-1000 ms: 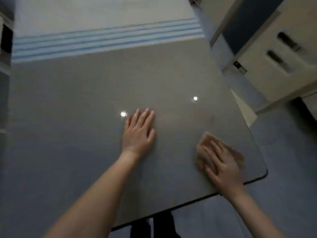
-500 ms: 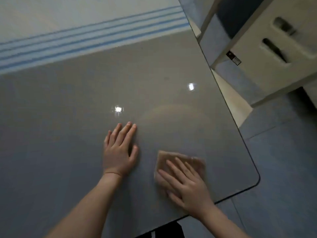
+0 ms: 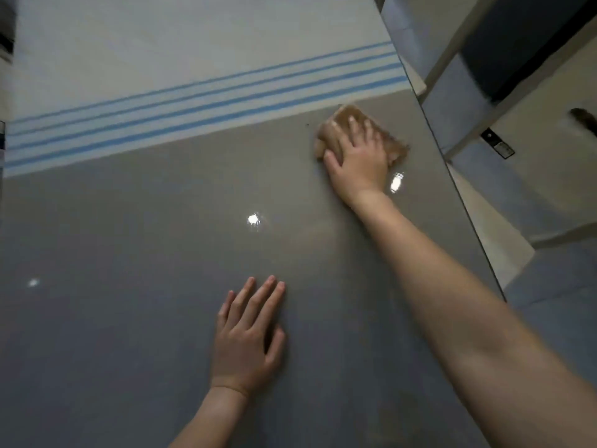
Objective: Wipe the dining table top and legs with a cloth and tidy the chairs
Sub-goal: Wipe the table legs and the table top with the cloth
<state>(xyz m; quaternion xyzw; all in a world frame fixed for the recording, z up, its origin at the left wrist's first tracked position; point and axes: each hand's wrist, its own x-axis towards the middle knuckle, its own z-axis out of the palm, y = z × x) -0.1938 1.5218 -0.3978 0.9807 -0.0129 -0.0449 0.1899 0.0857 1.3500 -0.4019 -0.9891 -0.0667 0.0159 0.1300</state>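
Observation:
The glossy grey table top fills most of the view. A tan cloth lies flat on it at the far right, close to the right edge and just short of a white runner. My right hand presses down on the cloth with fingers spread, arm stretched far forward. My left hand rests palm down on the bare table in the near middle, fingers apart, holding nothing. No chairs or table legs are visible.
A white runner with blue stripes covers the far part of the table. Beyond the right table edge are a grey tiled floor and a pale cabinet with a dark opening.
My right hand has pushed the cloth from the near right corner, past the middle, up to the far right beside the runner. My left hand has stayed flat on the table.

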